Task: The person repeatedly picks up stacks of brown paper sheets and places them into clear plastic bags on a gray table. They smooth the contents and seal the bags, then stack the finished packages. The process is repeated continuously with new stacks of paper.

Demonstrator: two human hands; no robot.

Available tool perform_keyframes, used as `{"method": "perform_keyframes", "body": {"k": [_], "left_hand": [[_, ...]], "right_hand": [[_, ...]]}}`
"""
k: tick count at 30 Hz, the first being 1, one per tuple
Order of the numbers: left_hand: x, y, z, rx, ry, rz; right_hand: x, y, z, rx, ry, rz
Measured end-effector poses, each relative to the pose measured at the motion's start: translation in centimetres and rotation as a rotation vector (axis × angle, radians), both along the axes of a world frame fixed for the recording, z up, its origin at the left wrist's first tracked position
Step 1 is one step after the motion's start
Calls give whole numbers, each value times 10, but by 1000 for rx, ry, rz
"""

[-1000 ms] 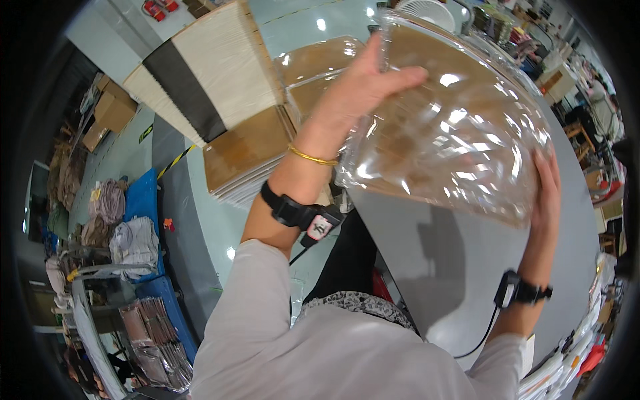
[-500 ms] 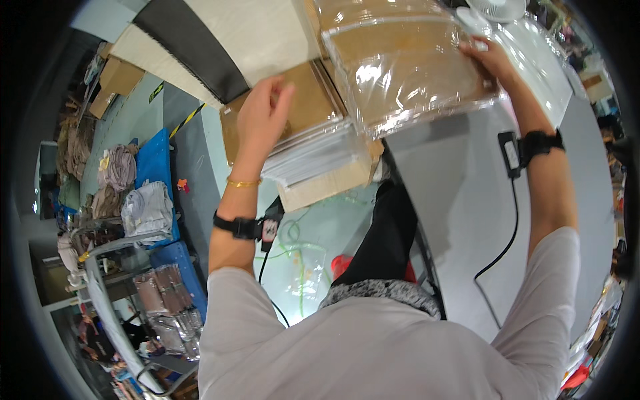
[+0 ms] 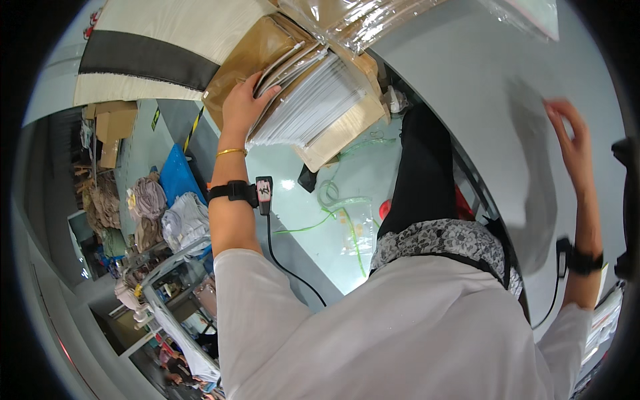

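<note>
A carton (image 3: pixel 347 127) holds a tight row of flat brown packages in clear plastic (image 3: pixel 287 63), their pale edges (image 3: pixel 313 100) showing. My left hand (image 3: pixel 243 107) is closed over the near edges of the front few, thumb on one side and fingers on the other; these bend slightly away from the rest. Out to the right, my right hand (image 3: pixel 573 140) is held above the grey tabletop (image 3: pixel 467 80), empty, with its fingers apart and a little blurred. Past the carton lies a shiny plastic-wrapped brown pile (image 3: pixel 373 17), cut off by the upper border.
A pale wooden board with a black band (image 3: pixel 147 60) is at the upper left. On the floor below lie green strapping (image 3: pixel 350 227) and a clear bag. To the left are folded clothes (image 3: pixel 183 223), a blue panel (image 3: pixel 180 177) and cardboard boxes (image 3: pixel 117 127). Clear plastic (image 3: pixel 533 17) lies at the upper right.
My left hand has come down from above the packages onto their edges. My right hand has left the plastic-wrapped pile and moved right and nearer. The view has shifted, putting that pile higher up.
</note>
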State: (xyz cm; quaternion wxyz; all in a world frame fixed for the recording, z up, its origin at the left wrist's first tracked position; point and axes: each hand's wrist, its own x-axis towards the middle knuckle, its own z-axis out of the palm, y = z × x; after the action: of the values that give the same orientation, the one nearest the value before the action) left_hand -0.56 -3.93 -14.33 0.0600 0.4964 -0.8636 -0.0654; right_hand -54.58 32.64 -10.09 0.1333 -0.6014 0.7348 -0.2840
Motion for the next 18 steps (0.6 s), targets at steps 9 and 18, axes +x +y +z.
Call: {"method": "perform_keyframes", "body": {"k": [9, 18], "left_hand": [[-17, 1, -9, -171, -221, -100], [-23, 11, -25, -383, -168, -7]], "right_hand": [[16, 249, -77, -6, 71, -631], [22, 217, -74, -19, -12, -722]]}}
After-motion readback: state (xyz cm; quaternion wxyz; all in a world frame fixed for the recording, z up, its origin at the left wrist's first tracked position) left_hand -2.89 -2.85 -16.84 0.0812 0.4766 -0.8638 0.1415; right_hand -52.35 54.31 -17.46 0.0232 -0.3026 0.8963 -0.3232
